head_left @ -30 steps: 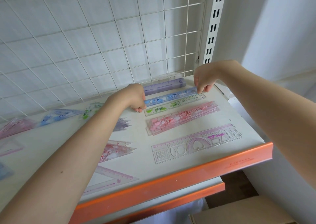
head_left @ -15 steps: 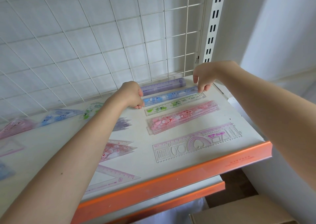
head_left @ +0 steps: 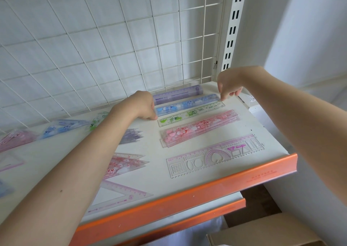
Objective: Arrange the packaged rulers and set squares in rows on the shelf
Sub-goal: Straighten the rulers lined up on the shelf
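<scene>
Several packaged rulers lie in rows at the right of the white shelf (head_left: 260,127): purple ruler (head_left: 178,94), blue ruler (head_left: 189,104), green ruler (head_left: 189,115), pink ruler pack (head_left: 199,129), and a clear stencil ruler (head_left: 216,156). My left hand (head_left: 143,105) sits with curled fingers over the blue ruler's left end, hiding it; its fingertips reach the shelf beside the green ruler. My right hand (head_left: 228,85) hovers over the blue ruler's right end, fingers hanging down, index tip touching it. Set squares lie to the left: pink (head_left: 124,164), purple (head_left: 132,136), blue (head_left: 62,127), and a large clear one (head_left: 120,196).
A white wire grid (head_left: 112,39) backs the shelf, and a slotted upright (head_left: 232,30) stands at the back right corner. An orange lip (head_left: 187,198) runs along the front edge. A lower shelf (head_left: 187,218) and a cardboard box (head_left: 262,232) sit below.
My right hand has lifted slightly and loosened from a pinch on the blue ruler's right end to one fingertip touching it. The left hand has stayed in place.
</scene>
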`<action>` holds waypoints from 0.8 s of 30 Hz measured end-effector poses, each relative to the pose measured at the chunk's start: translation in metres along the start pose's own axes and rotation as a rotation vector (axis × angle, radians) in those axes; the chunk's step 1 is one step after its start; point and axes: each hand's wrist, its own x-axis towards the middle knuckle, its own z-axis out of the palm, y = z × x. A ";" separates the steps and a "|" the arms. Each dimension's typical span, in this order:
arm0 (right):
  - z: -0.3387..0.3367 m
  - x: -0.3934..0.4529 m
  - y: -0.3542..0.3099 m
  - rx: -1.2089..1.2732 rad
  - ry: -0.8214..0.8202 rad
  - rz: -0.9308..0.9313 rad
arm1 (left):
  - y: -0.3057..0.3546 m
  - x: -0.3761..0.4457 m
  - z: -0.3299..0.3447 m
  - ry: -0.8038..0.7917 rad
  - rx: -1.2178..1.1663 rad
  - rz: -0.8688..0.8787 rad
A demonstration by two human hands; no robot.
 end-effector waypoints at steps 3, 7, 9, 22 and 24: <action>-0.001 -0.003 -0.002 -0.033 0.002 -0.014 | -0.001 0.004 0.002 0.007 0.051 0.056; -0.001 -0.006 -0.004 -0.052 0.010 -0.029 | -0.002 0.008 0.003 0.007 0.121 0.085; -0.001 -0.006 -0.006 -0.054 0.010 -0.034 | -0.002 0.010 0.003 0.007 0.147 0.102; 0.003 -0.003 -0.006 -0.019 0.027 -0.034 | -0.001 0.013 0.003 0.006 0.306 0.199; 0.003 -0.003 -0.006 -0.014 0.016 -0.032 | -0.004 0.012 0.004 -0.003 0.273 0.189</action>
